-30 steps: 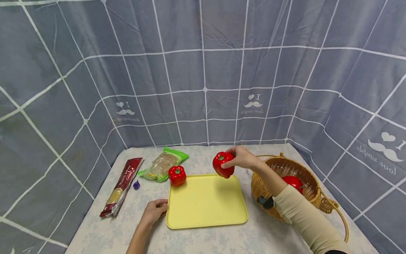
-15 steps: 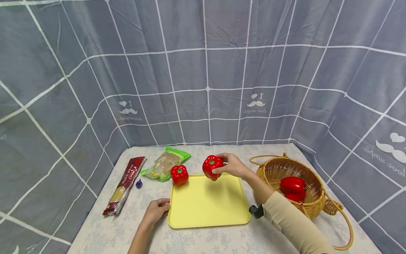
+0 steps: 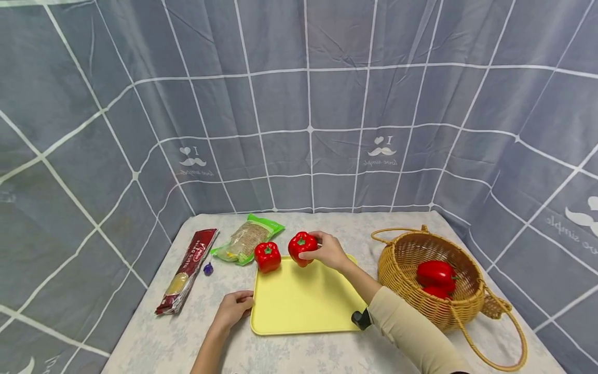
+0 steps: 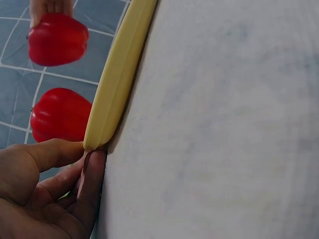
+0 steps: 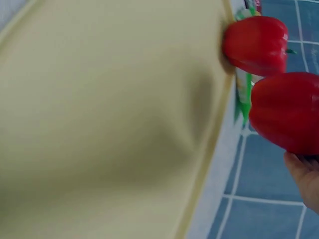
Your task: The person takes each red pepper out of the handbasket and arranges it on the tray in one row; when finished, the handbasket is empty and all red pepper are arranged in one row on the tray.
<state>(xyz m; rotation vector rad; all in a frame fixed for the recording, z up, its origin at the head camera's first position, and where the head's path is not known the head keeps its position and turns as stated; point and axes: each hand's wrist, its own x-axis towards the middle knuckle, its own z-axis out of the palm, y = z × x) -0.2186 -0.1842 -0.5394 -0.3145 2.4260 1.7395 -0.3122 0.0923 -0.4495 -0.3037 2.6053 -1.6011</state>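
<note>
My right hand (image 3: 329, 250) grips a red bell pepper (image 3: 301, 247) over the back part of a yellow tray (image 3: 306, 306). In the right wrist view the held pepper (image 5: 291, 112) hangs above the tray, whose surface carries a shadow. A second red bell pepper (image 3: 268, 256) sits upright at the tray's back left corner, just left of the held one. At the tray's left edge my left hand (image 3: 233, 307) pinches the rim; the left wrist view has its thumb and fingers (image 4: 62, 154) around the tray's edge (image 4: 117, 74).
Right of the tray stands a wicker basket (image 3: 402, 270) with red peppers (image 3: 435, 274) inside and a looped handle at its front. On the left lie a dark red pasta packet (image 3: 189, 270), a small purple item (image 3: 208, 268) and a green-edged bag of grain (image 3: 247, 240).
My right hand has carried its pepper left from near the basket, closer to the pepper on the tray's corner. The left hand keeps its place at the tray edge.
</note>
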